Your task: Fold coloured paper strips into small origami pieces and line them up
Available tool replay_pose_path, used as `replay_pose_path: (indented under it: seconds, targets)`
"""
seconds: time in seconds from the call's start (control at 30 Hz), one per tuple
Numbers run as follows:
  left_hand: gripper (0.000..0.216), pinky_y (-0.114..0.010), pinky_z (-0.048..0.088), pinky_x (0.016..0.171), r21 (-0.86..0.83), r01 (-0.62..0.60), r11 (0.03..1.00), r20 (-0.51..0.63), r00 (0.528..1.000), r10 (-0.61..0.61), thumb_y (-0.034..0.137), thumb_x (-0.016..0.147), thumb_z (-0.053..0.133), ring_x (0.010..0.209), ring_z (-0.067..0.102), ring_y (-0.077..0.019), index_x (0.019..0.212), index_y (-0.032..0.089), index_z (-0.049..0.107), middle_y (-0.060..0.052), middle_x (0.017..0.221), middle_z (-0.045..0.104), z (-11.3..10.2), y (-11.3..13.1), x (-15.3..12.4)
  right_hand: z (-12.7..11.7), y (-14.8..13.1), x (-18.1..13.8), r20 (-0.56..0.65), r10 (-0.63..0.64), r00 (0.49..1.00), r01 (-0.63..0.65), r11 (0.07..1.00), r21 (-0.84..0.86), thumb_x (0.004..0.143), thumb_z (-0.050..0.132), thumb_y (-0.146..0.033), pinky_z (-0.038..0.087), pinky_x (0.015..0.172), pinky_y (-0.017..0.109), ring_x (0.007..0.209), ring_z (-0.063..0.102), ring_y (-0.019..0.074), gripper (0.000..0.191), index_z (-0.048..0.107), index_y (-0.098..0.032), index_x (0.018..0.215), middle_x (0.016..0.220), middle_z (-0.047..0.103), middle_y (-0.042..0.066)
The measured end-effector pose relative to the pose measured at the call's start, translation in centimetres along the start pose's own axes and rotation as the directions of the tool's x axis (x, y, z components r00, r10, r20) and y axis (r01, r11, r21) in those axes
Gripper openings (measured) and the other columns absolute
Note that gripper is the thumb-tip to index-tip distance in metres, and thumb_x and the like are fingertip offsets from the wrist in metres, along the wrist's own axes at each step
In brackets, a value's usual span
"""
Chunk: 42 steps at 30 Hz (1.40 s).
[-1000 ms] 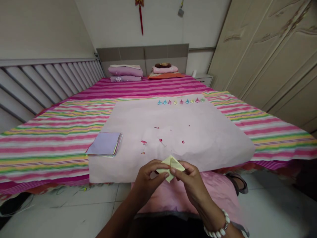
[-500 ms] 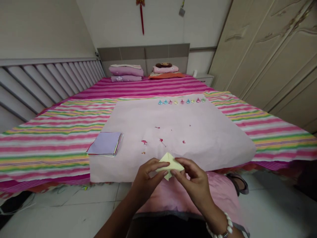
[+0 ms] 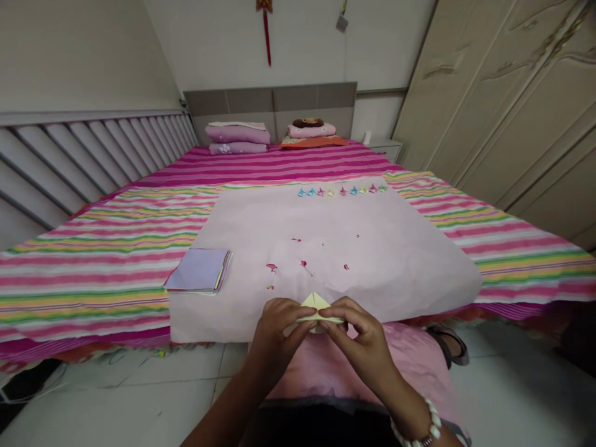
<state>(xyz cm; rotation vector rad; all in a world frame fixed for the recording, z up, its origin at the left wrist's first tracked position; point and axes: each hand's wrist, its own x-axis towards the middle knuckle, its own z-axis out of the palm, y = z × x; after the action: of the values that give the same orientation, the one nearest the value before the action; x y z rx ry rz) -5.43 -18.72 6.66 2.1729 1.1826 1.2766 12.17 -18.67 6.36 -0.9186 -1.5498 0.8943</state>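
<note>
Pale yellow paper (image 3: 313, 300), folded to a creased peak which points away from me, is pinched at its lower middle by thumb and fingers of both my left hand (image 3: 282, 329) and my right hand (image 3: 361, 332). It is held near the smooth pink cloth (image 3: 410, 354) and the flat, pinkish sheet (image 3: 354, 217), where small folded pieces (image 3: 343, 192) make one row, beyond a square lilac-topped paper stack (image 3: 198, 269).
</note>
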Motion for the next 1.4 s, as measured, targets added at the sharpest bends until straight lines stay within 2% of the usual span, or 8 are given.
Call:
replay_pose_path:
  seconds: [0.17, 0.3, 0.37, 0.67, 0.9, 1.13, 1.23, 1.4]
  targets:
    - [0.008, -0.031, 0.042, 0.073, -0.019, 0.054, 0.998, -0.01, 0.998, -0.055, 0.02, 0.084, 0.063, 0.077, 0.058, -0.0168, 0.087, 0.022, 0.07, -0.002, 0.078, 0.065, 0.3, 0.3, 0.0, 0.1, 0.1, 0.0, -0.007, -0.023, 1.0, 0.023, 0.999, -0.032, 0.082, 0.064, -0.018, 0.044, 0.057, 0.026, 0.072, 0.055, 0.0164, 0.012, 0.073, -0.024, 0.085, 0.084, 0.057, 0.004]
    - [0.007, -0.034, 0.042, 0.081, -0.027, 0.085, 0.996, -0.072, 0.994, -0.087, 0.021, 0.083, 0.064, 0.094, 0.057, -0.0202, 0.083, 0.022, 0.071, -0.006, 0.097, 0.063, 0.4, 0.4, 0.1, 0.1, 0.1, 0.0, -0.046, -0.086, 0.995, 0.08, 0.989, -0.122, 0.081, 0.064, -0.017, 0.044, 0.083, 0.035, 0.1, 0.054, 0.0226, 0.012, 0.072, -0.026, 0.08, 0.114, 0.056, 0.007]
    - [0.008, -0.036, 0.04, 0.084, -0.004, 0.069, 0.998, -0.04, 0.997, -0.069, 0.021, 0.082, 0.065, 0.092, 0.058, -0.0203, 0.088, 0.022, 0.07, -0.005, 0.095, 0.066, 0.2, 0.3, 0.2, 0.0, 0.1, 0.0, -0.047, -0.104, 0.993, 0.094, 0.981, -0.169, 0.081, 0.065, -0.017, 0.04, 0.089, 0.038, 0.105, 0.051, 0.0241, 0.011, 0.071, -0.026, 0.08, 0.112, 0.058, 0.006]
    - [0.011, -0.034, 0.039, 0.077, -0.023, 0.122, 0.992, 0.13, 0.984, -0.118, 0.021, 0.084, 0.062, 0.076, 0.059, -0.0172, 0.082, 0.024, 0.072, -0.001, 0.075, 0.069, -0.4, 0.9, 0.7, -0.4, -0.5, 0.4, 0.0, 0.036, 0.999, -0.036, 0.995, -0.09, 0.076, 0.072, -0.028, 0.043, 0.074, 0.036, 0.075, 0.058, 0.0209, 0.01, 0.067, -0.022, 0.069, 0.071, 0.063, 0.002]
    - [0.011, -0.035, 0.04, 0.077, -0.027, 0.093, 0.995, 0.101, 0.991, -0.09, 0.019, 0.084, 0.06, 0.076, 0.06, -0.0178, 0.079, 0.022, 0.069, -0.001, 0.075, 0.069, -0.9, 1.2, 1.0, -1.3, -0.5, 0.9, 0.063, 0.181, 0.981, -0.181, 0.983, -0.01, 0.07, 0.076, -0.042, 0.046, 0.071, 0.034, 0.072, 0.059, 0.0206, 0.024, 0.068, -0.02, 0.064, 0.069, 0.064, 0.004]
    - [0.011, -0.035, 0.042, 0.077, -0.041, 0.11, 0.993, 0.089, 0.99, -0.106, 0.017, 0.082, 0.06, 0.077, 0.061, -0.0181, 0.079, 0.021, 0.069, -0.002, 0.076, 0.069, -1.2, 1.1, 1.2, -2.9, -0.2, 1.2, 0.126, 0.124, 0.984, -0.128, 0.992, 0.022, 0.07, 0.077, -0.033, 0.045, 0.087, 0.039, 0.091, 0.061, 0.0242, 0.014, 0.07, -0.021, 0.072, 0.089, 0.069, 0.007]
    - [0.012, -0.033, 0.042, 0.076, -0.055, 0.158, 0.986, 0.146, 0.978, -0.149, 0.017, 0.083, 0.059, 0.075, 0.061, -0.0177, 0.075, 0.02, 0.069, -0.003, 0.074, 0.068, -1.0, 1.4, 1.3, -2.7, -0.4, 1.2, 0.147, 0.161, 0.976, -0.165, 0.986, 0.012, 0.064, 0.081, -0.029, 0.044, 0.089, 0.039, 0.097, 0.061, 0.0252, 0.029, 0.07, -0.022, 0.09, 0.098, 0.07, 0.006]
    - [0.011, -0.027, 0.045, 0.066, -0.179, 0.422, 0.889, 0.188, 0.901, -0.39, 0.025, 0.075, 0.069, 0.069, 0.061, -0.0169, 0.068, 0.017, 0.066, -0.002, 0.068, 0.067, -0.6, 1.6, 1.3, -1.5, -0.6, 1.0, 0.199, 0.281, 0.939, -0.297, 0.953, 0.055, 0.07, 0.076, -0.035, 0.047, 0.067, 0.029, 0.069, 0.061, 0.018, 0.019, 0.069, -0.018, 0.065, 0.068, 0.066, 0.002]
